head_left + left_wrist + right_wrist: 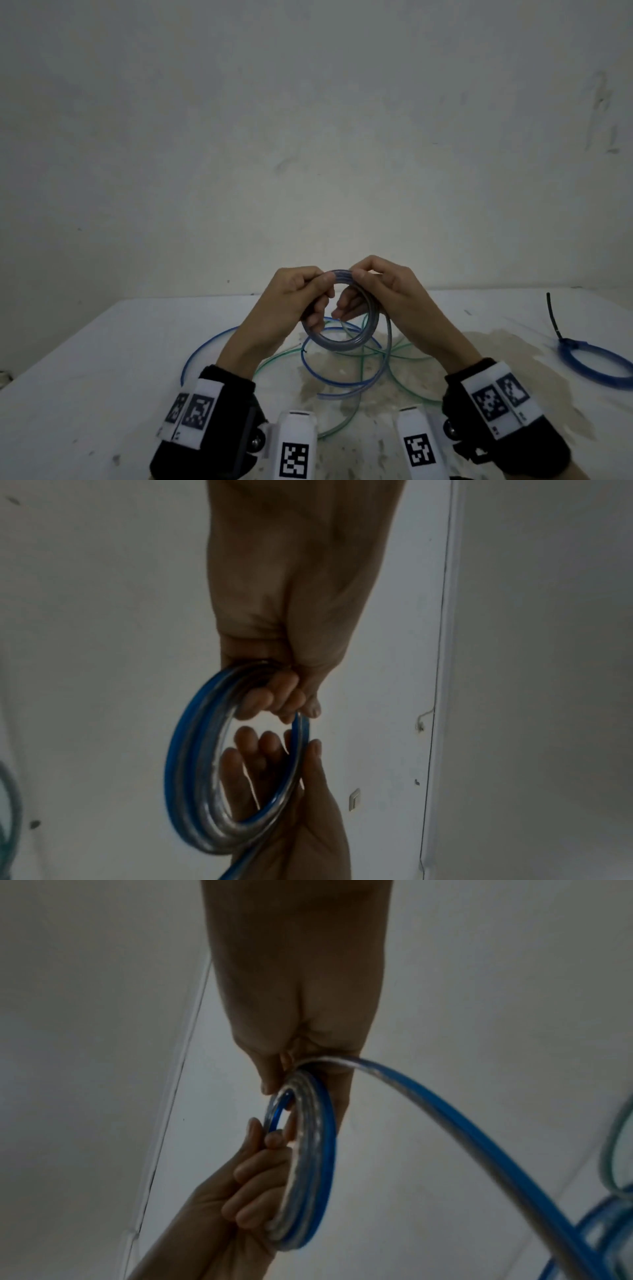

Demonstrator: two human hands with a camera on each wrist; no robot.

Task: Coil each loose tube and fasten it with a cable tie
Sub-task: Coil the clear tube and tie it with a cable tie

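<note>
Both hands up above the bench, holding one coil of clear bluish tube between them. Left hand has fingers curled round the coil's left side, thumb pinching at the top; right hand pinches the top of the coil just beside the left thumb, its other fingers relaxed behind the ring. Head view alone shows the bench layout: a loose tail runs down from the coil's right side to the bench, under the coil lie a loose blue tube and a green tube tangled together, and well right of the coil sits a finished blue coil with a black cable tie sticking up. Left wrist view shows what the head view hides: several turns stacked side by side in the coil, left fingers wrapped through it, right fingers inside the ring. Right wrist view shows the tail leaving the right hand's pinch and arcing away right of the coil, left hand gripping the turns below.
</note>
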